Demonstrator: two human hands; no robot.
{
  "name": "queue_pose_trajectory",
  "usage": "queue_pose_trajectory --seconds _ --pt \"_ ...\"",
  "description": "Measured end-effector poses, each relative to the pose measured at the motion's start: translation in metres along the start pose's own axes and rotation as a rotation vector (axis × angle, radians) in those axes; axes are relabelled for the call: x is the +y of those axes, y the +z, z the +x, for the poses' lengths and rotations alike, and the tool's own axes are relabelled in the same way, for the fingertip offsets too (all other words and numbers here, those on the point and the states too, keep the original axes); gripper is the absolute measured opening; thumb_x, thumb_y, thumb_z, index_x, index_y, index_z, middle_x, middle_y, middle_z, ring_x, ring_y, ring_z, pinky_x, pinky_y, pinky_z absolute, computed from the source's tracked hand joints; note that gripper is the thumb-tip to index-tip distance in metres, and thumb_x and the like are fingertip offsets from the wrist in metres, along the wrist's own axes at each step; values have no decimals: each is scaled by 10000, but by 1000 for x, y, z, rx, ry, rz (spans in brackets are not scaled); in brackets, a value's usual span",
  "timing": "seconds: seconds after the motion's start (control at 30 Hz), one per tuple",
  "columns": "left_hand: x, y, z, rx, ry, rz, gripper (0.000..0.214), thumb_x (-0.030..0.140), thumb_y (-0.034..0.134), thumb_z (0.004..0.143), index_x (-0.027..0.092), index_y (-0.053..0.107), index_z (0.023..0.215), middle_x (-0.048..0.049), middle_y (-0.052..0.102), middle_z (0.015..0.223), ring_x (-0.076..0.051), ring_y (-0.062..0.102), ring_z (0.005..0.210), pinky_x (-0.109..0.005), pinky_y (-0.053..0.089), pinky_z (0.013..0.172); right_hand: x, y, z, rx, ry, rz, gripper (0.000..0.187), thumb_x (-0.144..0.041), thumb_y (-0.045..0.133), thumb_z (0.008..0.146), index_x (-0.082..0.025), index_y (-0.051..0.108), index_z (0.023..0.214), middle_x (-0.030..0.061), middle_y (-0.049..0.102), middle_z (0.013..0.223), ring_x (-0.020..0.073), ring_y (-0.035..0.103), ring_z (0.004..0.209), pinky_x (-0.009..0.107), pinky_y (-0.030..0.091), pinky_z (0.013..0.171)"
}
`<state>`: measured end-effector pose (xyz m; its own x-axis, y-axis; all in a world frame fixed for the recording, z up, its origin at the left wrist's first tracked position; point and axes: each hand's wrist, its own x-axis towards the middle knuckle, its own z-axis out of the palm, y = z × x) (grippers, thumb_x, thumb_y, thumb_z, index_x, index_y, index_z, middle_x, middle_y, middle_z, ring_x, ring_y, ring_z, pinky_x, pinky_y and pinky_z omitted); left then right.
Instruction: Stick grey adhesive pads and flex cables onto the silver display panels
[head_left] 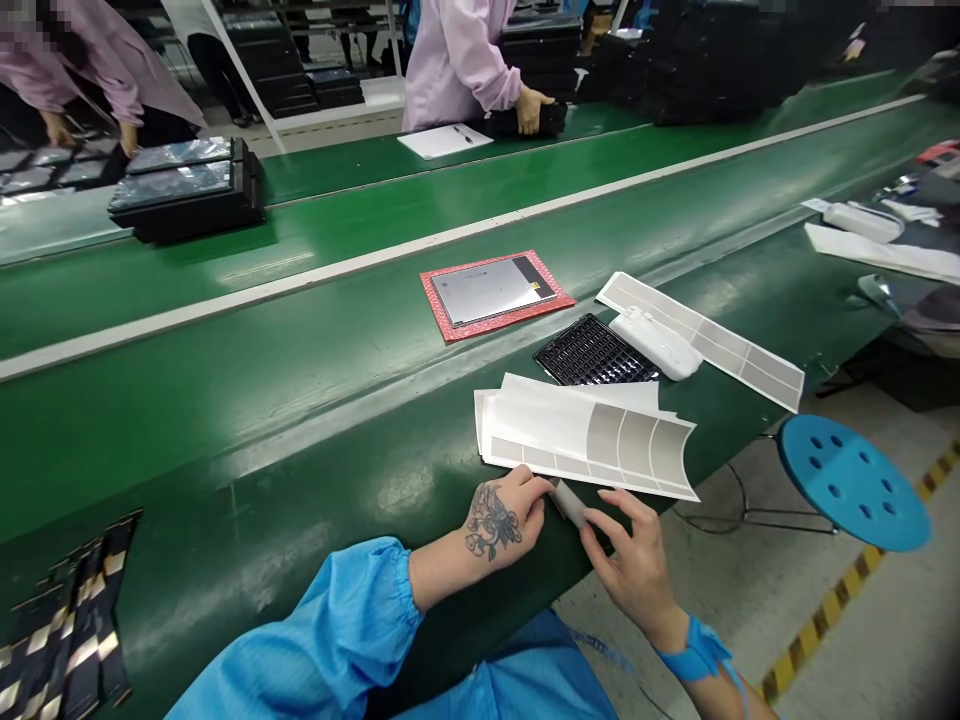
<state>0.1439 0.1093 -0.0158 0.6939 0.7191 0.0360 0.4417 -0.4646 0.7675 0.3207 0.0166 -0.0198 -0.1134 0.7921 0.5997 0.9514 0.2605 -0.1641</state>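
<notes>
We find the grey strip (568,503) at the lower centre of the frame, off its sheet and held at the near edge of the green conveyor belt (247,420). The left hand (510,520) has its fingers curled and pinches one end of the strip. The right hand (626,560) has its fingers slightly spread and holds the other end with its fingertips. The strip is narrow, matte and slightly curled.

Directly above the hands lies a stack of white backing sheets (577,435), its upper edge lifting. We count several grey panels still in place on the top sheet, so this sheet is not finished. We cannot tell how many strips have already come off it.

Farther up the belt, a second backing sheet (701,335) also carries grey panels. A black tray (592,350) and a white wrapped packet (656,343) lie beside it. To their left, a silver display panel (487,290) rests on a red mat (442,300).
</notes>
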Motion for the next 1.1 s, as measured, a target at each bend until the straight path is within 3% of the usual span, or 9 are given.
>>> queue_pose_trajectory --seconds 0.1,0.23,0.37,0.43,0.6,0.7,0.8,0.97,1.1 --pt "1 -1 0 14 -13 -26 233 117 480 827 216 656 943 -19 606 857 -144 596 718 -253 486 674 1 -2 4 0 20 73 86 -167 551 892 -222 613 916 88 575 1010 270 576 1031 454 545 845" --pt "7 -13 0 48 -85 -237 134 127 516 784 200 625 758 13 528 737 -110 515 624 -231 428 617 -2 -9 19 36 230 245 46 -194 593 874 -237 604 882 75 574 1035 250 586 1008 417 518 820" --pt "18 -38 -1 233 -113 -467 70 255 570 796 189 578 773 19 475 737 -116 472 637 -245 400 607 -11 -17 43 17 400 482 55 -245 602 873 -247 600 818 54 585 1003 225 597 969 373 488 796" --pt "23 -55 -3 298 -112 -537 159 337 622 781 193 568 823 11 497 790 -128 486 692 -254 412 644 -19 -19 56 2 412 600 62 -259 605 871 -249 600 810 50 589 996 217 598 970 355 480 793" --pt "22 -98 -19 182 -147 -626 273 372 740 701 199 602 862 3 556 861 -151 507 795 -274 415 729 -42 -14 81 -51 370 791 69 -271 640 850 -248 617 788 52 592 1005 215 586 1002 344 466 833" --pt "15 -117 -34 33 -199 -709 381 328 809 622 197 627 930 -17 583 949 -175 534 889 -289 416 783 -57 -3 89 -131 402 967 93 -307 640 854 -247 618 786 51 593 1000 211 583 1003 329 471 819" --pt "6 -128 -50 -12 -249 -774 472 291 858 533 192 637 938 -25 595 981 -188 542 927 -300 415 811 -73 10 94 -226 458 1112 126 -350 652 845 -249 620 777 44 592 1003 205 577 1012 317 469 824" --pt "-9 -132 -76 89 -383 -905 311 379 778 637 159 576 723 29 516 684 -93 433 620 -240 333 589 -100 26 105 -448 584 1227 270 -474 697 776 -228 612 704 56 601 1003 233 565 1017 346 469 850" --pt "-22 -139 -91 202 -397 -969 315 389 755 648 158 541 666 30 486 655 -90 420 608 -236 306 569 -113 40 116 -638 720 1307 319 -546 715 724 -237 654 774 58 621 1042 248 573 1031 357 483 854"
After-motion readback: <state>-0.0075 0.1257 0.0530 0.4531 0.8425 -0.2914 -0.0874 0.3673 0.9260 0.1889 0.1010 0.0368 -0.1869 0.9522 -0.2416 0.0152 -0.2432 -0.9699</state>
